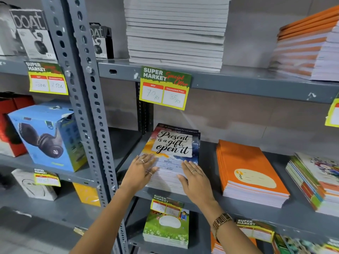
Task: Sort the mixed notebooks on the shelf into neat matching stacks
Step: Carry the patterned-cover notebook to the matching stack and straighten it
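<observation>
My left grip (pixel 141 168) lies flat, fingers spread, against the near left corner of the "Present is a gift" notebook stack (pixel 172 154); my right grip (pixel 194 182) lies equally flat on its near right corner. Neither has closed around anything; they press the stack from both sides. The stack sits on the middle grey shelf (pixel 207 162), left of an orange notebook stack (pixel 247 169), with a mixed colourful pile (pixel 315 180) further right. Above hang a yellow price tag (pixel 165 88) and a tall white stack (pixel 176 30). Below, a green-covered stack (pixel 166 228) rests.
</observation>
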The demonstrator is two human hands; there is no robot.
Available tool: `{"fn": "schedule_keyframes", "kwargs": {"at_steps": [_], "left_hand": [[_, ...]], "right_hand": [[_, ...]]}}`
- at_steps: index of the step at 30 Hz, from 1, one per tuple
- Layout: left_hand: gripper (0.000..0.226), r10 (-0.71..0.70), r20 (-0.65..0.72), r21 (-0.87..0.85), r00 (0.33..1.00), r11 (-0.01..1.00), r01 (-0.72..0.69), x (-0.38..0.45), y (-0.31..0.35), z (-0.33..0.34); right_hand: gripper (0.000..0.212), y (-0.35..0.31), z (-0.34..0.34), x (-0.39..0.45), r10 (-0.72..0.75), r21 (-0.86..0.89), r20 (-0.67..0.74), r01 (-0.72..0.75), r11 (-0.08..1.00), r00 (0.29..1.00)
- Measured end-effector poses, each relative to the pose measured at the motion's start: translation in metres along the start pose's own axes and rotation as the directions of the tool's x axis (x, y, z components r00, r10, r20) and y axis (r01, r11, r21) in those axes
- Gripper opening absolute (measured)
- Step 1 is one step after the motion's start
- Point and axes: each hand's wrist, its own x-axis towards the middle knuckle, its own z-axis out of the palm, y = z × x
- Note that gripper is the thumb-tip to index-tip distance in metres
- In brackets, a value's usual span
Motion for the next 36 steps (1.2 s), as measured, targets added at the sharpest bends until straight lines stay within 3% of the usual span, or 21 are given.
{"fn": "schedule_keyframes", "kwargs": {"at_steps": [4,9,13,15,25,36], "left_hand": [[0.04,0.012,-0.045,-0.027,0.999,1.0,-0.013,-0.002,0.001,0.0],[0.04,0.025,-0.069,0.011,0.997,1.0,-0.024,-0.006,0.002,0.001],[0.082,0.015,-0.053,0.034,0.998,0.999,-0.013,-0.007,0.004,0.0],[0.093,0.012,-0.056,0.037,0.998,0.999,-0.01,-0.008,0.004,0.0],[0.093,-0.011,-0.059,0.019,0.998,1.0,0.013,-0.009,0.007,0.001],[0.099,-0.012,-0.05,0.023,0.999,1.0,0.013,-0.009,0.003,0.002]], "right_hand": [[0.043,-0.005,0.0,-0.002,-0.023,-0.094,-0.137,0.01,0.995,0.99],[0.04,-0.003,0.002,-0.002,-0.033,-0.055,-0.162,0.025,0.998,0.986],[0.04,0.002,-0.001,0.0,-0.002,0.074,-0.088,0.008,0.997,0.996],[0.043,0.004,-0.002,0.002,0.009,0.132,-0.03,-0.005,0.991,0.999],[0.047,0.01,-0.008,0.005,0.028,0.165,0.117,-0.048,0.985,0.993],[0.046,0.012,-0.01,0.001,-0.001,0.173,0.152,-0.026,0.985,0.988]]}}
